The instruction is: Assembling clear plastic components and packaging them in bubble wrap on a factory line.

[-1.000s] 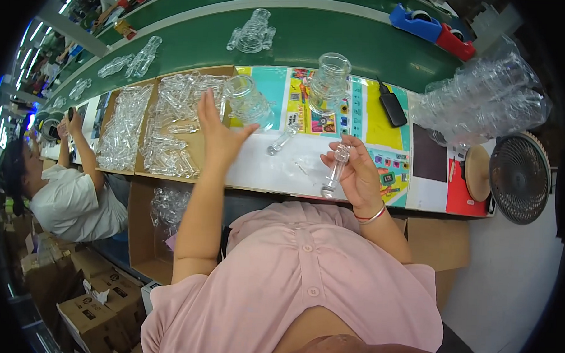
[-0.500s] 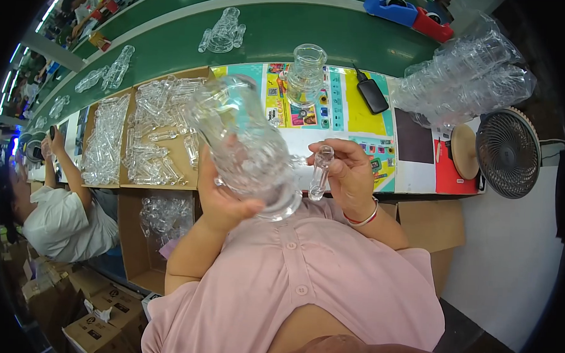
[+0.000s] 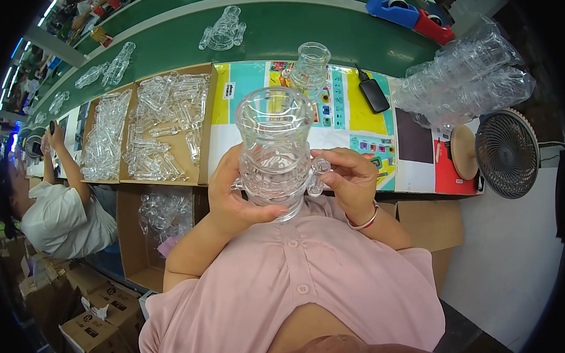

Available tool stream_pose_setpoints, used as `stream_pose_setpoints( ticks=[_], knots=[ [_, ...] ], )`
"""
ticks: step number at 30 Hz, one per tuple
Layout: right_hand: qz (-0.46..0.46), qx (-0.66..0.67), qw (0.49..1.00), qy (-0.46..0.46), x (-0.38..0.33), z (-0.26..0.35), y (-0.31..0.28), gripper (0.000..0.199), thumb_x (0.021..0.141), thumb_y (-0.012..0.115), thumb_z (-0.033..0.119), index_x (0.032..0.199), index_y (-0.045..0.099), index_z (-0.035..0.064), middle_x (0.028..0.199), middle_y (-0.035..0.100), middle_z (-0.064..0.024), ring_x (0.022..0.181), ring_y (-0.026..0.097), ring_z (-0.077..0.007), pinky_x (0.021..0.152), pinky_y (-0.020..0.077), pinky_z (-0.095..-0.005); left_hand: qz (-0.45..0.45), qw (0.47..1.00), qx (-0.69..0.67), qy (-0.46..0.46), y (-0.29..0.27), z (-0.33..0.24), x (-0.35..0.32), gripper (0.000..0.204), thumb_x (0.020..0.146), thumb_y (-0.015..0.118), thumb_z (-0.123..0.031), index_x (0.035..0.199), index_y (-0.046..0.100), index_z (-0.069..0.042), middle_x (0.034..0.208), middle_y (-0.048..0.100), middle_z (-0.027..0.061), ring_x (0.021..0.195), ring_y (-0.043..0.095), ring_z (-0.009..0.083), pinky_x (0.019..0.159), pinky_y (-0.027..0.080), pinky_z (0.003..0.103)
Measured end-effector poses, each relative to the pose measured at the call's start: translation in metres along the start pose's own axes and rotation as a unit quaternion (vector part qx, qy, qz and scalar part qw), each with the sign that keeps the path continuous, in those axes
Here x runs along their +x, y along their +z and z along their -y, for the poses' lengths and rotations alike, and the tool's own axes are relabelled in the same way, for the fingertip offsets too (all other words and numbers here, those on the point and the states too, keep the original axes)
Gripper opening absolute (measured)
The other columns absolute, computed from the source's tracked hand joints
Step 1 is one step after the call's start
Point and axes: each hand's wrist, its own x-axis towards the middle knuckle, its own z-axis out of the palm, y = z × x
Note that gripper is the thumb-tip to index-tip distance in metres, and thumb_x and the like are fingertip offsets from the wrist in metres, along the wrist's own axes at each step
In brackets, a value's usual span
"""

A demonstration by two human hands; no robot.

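A large clear plastic vessel (image 3: 274, 132), with a wide rim and ringed body, is held upright in front of my chest. My left hand (image 3: 227, 190) wraps round its lower left side, where a small clear piece sticks out by the fingers. In the fingers of my right hand (image 3: 352, 184) is a small clear tube piece (image 3: 318, 176), pinched at the vessel's right side. It appears to touch the wall, though I cannot tell whether it is fixed there. Beyond stands a similar clear vessel (image 3: 313, 56), and to its right lies a black bottle with a thin nozzle (image 3: 374, 96).
Left of me, cardboard trays (image 3: 205, 127) hold many clear tube pieces (image 3: 157, 100). Assembled clear pieces (image 3: 223, 30) stand on the green bench (image 3: 269, 33). Bagged clear vessels (image 3: 466, 74), a black fan (image 3: 507, 153) and a tape dispenser (image 3: 409, 16) are at right. A co-worker (image 3: 63, 215) sits at left.
The vessel has gone from tilted to upright and moved right, toward the tube piece. My right hand has barely shifted, and the tube piece is now against the vessel's side.
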Motion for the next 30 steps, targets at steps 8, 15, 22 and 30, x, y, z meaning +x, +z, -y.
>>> stream_pose_setpoints(
  ticks=[8, 15, 22, 30],
  knots=[
    [0.063, 0.009, 0.994, -0.086, 0.005, 0.022, 0.008, 0.054, 0.079, 0.065, 0.009, 0.125, 0.038, -0.0008, 0.122, 0.049, -0.0176, 0.109, 0.052, -0.0265, 0.096, 0.0385, -0.0375, 0.054, 0.987, -0.153, -0.020, 0.003, 0.003, -0.005, 0.080, 0.054, 0.084, -0.024, 0.120, 0.046, 0.001, 0.115, 0.052, 0.0134, 0.104, 0.053, 0.0211, 0.088, 0.043, 0.034],
    [0.431, 0.058, 0.900, -0.025, 0.002, 0.049, -0.010, 0.058, 0.091, 0.034, 0.050, 0.127, 0.042, 0.0051, 0.136, 0.035, -0.0217, 0.127, 0.032, -0.0383, 0.105, 0.0088, -0.0594, 0.257, 0.904, 0.079, 0.331, 0.013, -0.027, -0.012, 0.074, 0.057, 0.079, -0.025, 0.123, 0.050, -0.008, 0.111, 0.057, 0.0100, 0.097, 0.056, 0.0265, 0.080, 0.047, 0.034],
    [0.306, 0.150, 0.937, 0.072, -0.008, 0.023, 0.011, 0.040, 0.091, 0.047, 0.024, 0.120, 0.046, -0.0026, 0.128, 0.042, -0.0236, 0.123, 0.038, -0.0355, 0.103, 0.0271, -0.0491, 0.221, 0.941, 0.067, 0.247, 0.008, 0.005, -0.027, 0.074, 0.056, 0.080, -0.025, 0.122, 0.051, -0.008, 0.111, 0.055, 0.0085, 0.101, 0.054, 0.0260, 0.083, 0.044, 0.034],
    [-0.050, -0.073, 0.996, 0.005, 0.039, -0.034, 0.035, 0.063, 0.076, 0.069, 0.029, 0.121, 0.039, -0.0032, 0.120, 0.046, -0.0151, 0.111, 0.045, -0.0273, 0.099, 0.0336, -0.0384, -0.118, 0.982, -0.146, 0.036, -0.011, 0.013, -0.011, 0.075, 0.077, 0.069, -0.025, 0.134, 0.027, 0.001, 0.127, 0.038, 0.0136, 0.116, 0.042, 0.0227, 0.097, 0.034, 0.037]
  ],
)
